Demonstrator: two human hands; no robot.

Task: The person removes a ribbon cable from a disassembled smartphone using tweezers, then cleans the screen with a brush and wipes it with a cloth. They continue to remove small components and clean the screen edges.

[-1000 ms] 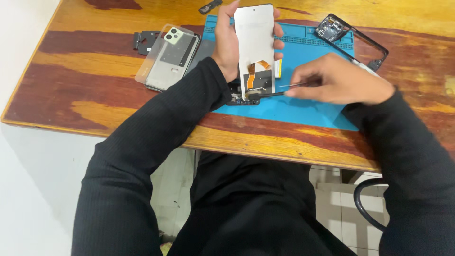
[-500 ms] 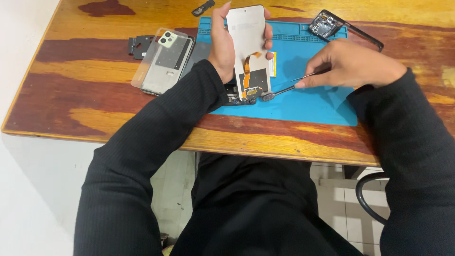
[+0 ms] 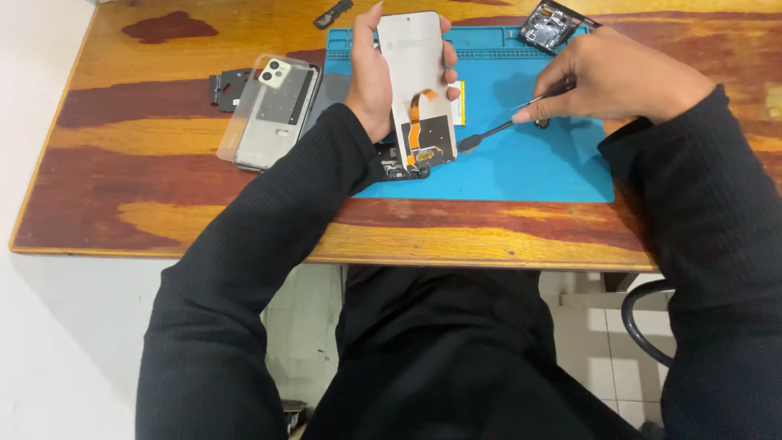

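Observation:
My left hand point(image 3: 373, 81) grips a phone display panel point(image 3: 414, 57), tilted up with its pale back side toward me and an orange flex cable point(image 3: 416, 114) hanging at its lower end. Under it lies the dark phone body point(image 3: 405, 169) on a blue work mat point(image 3: 529, 163). My right hand point(image 3: 607, 75) pinches a thin black pry tool point(image 3: 489, 134) whose flat tip points left at the panel's lower right corner. Whether the tip touches it is unclear.
A phone back cover in a clear case point(image 3: 271, 110) lies left of the mat, beside a small black plate point(image 3: 228, 85). A black phone frame point(image 3: 550, 23) rests at the mat's far right corner. A small black part point(image 3: 334, 14) lies at the table's far edge.
My right hand has drawn back to the right with the pry tool, its tip sliding away from under the panel. My left hand keeps the panel raised.

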